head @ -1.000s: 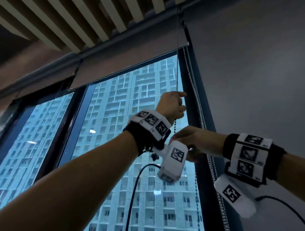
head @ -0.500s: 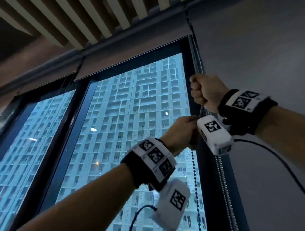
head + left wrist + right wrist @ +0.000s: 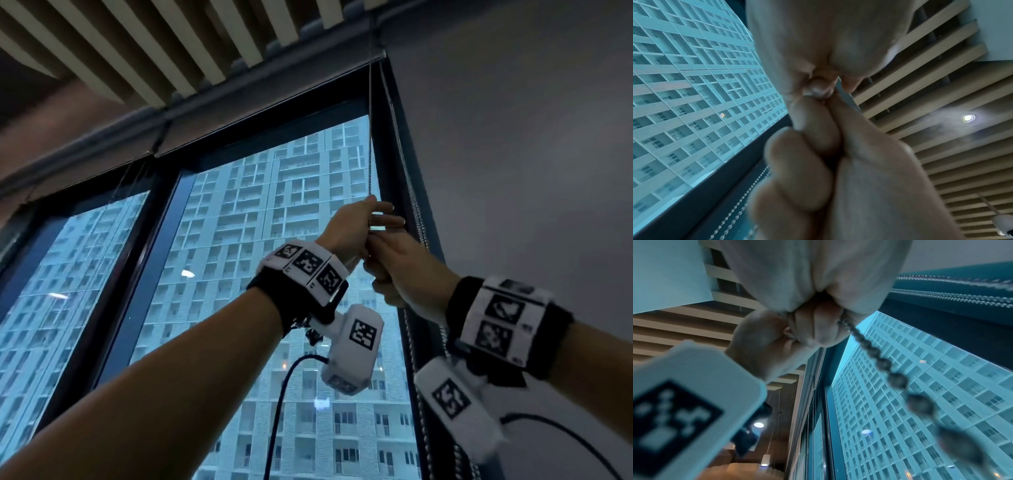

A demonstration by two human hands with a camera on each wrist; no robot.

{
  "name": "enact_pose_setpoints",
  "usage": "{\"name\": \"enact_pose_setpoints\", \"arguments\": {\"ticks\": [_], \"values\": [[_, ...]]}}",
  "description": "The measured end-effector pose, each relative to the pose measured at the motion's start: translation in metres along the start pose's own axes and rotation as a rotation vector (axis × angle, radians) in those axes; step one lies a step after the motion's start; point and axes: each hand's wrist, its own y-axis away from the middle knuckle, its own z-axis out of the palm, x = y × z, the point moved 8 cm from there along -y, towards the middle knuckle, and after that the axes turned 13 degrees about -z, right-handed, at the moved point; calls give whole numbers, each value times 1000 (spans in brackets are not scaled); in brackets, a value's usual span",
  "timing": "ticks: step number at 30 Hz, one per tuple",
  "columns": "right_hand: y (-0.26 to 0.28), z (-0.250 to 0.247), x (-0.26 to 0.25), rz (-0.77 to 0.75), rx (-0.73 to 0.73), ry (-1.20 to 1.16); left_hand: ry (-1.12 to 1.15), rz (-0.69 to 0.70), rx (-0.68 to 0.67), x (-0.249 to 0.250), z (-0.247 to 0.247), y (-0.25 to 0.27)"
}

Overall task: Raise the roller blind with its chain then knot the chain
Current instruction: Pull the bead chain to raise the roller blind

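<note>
Where both fists meet, chain (image 3: 370,164) pinched in left hand (image 3: 356,226) fingers, right hand (image 3: 407,270) gripping just below.

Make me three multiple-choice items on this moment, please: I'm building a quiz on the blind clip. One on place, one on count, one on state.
1. Where does the chain hang?
A. by the window's right edge
B. at the window's middle
C. by the left pane

2. How many hands grip the chain?
A. none
B. one
C. two

3. How is the blind?
A. fully down
B. raised near the top
C. halfway down

Answers:
1 A, it drops beside the right frame.
2 C, left hand and right hand both close on it.
3 B, the glass is uncovered.
</note>
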Motion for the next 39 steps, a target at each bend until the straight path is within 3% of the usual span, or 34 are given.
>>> {"name": "enact_pose_setpoints", "arguments": {"ticks": [13,25,29,31,33,35,37,39], "values": [[22,8,6,71,-126,-26,-101,32,-35,-14,-6,0],[32,11,1,145,-260,-18,-156,-58,-221,-14,1,23],[64,1,11,243,-273,0,-159,-86,-240,-42,23,18],[73,-1,23,266,-303,49,-136,-96,-167,-58,18,17],[72,-21,30,219,-203,204,-33,-93,-42,-62,-4,17],[70,-68,40,149,128,346,28,-93,57,-65,-30,15],[84,-110,59,192,414,431,26,-88,91,-70,-43,17],[97,-117,94,367,404,446,15,-96,71,-83,-43,19]]}}
